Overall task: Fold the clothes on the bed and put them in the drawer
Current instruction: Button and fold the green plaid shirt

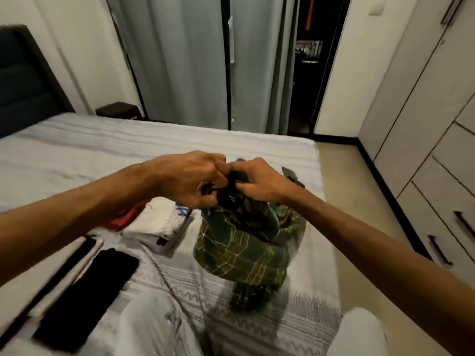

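- While both hands are up close together, the left hand [191, 179] and right hand [259, 181] hold the top of the green checked shirt [241, 242], fingers curled tight into the cloth.
- It hangs down, and its low end rests on the bed [108, 147], likely so it can be shaken straight for folding.
- A folded white cloth [162, 224] lies just beside it.
- Drawers [447, 227] wait on the right; they look shut, though it is blurry.

Green plaid shirt [241, 247]: soft woven cloth, matt. Bedspread [154, 147]: ribbed textured cloth. Phone [87, 299]: glossy black.
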Action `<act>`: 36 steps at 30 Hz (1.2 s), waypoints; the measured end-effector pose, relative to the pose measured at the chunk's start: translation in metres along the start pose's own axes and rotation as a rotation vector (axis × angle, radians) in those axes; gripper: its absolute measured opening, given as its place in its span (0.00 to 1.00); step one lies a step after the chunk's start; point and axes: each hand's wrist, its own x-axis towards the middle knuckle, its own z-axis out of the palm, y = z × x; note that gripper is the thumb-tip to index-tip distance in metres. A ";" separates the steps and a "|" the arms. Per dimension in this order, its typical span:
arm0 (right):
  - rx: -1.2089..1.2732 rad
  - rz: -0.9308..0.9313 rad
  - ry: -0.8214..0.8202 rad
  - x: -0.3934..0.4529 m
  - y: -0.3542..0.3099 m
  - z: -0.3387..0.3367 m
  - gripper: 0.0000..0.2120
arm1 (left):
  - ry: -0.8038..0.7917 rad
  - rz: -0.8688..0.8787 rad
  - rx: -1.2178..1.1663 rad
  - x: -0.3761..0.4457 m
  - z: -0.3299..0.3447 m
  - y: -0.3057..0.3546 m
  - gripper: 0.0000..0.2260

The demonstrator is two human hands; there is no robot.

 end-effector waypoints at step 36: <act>-0.310 0.154 0.349 -0.041 -0.079 -0.151 0.05 | 0.690 -0.643 -0.697 0.037 0.034 0.062 0.07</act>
